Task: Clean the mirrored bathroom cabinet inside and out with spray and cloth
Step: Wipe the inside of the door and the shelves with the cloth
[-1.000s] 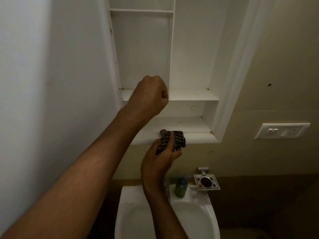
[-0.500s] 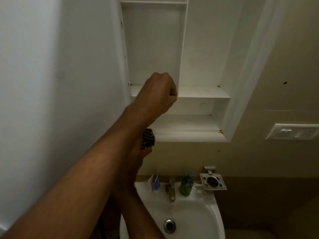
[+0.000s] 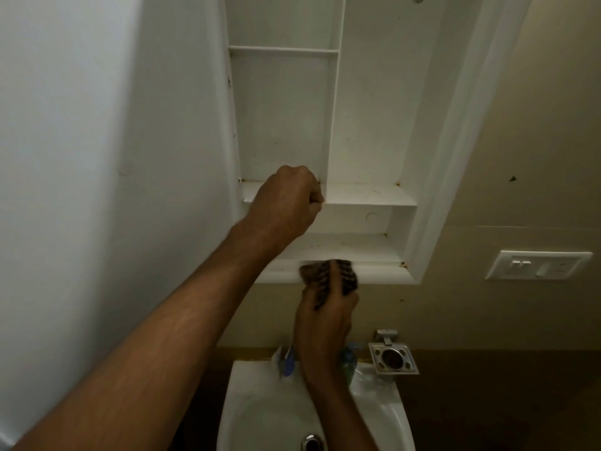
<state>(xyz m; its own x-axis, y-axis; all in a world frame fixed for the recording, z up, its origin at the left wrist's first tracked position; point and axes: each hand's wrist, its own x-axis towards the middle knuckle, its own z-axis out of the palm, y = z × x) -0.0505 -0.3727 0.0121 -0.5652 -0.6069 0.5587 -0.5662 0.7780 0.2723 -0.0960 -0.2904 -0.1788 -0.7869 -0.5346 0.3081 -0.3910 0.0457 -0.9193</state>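
The white cabinet (image 3: 367, 125) stands open on the wall, its shelves bare. My left hand (image 3: 283, 203) is curled into a fist against the front edge of the middle shelf (image 3: 370, 198), at the foot of the upright divider; nothing shows in it. Below, my right hand (image 3: 325, 323) grips a dark checked cloth (image 3: 328, 278) and presses it on the cabinet's bottom front lip (image 3: 383, 275). No spray bottle can be made out with certainty.
A white washbasin (image 3: 260, 415) sits under the cabinet, with a green bottle (image 3: 349, 366) and a blue-and-white item (image 3: 286, 361) on its back rim. A metal holder (image 3: 393, 358) and a switch plate (image 3: 536, 265) hang on the right wall. The pale surface (image 3: 97, 157) at left stands close.
My right hand slid the cloth left along the bottom lip, behind my left forearm, then back right to the middle. My left fist stayed at the shelf edge.
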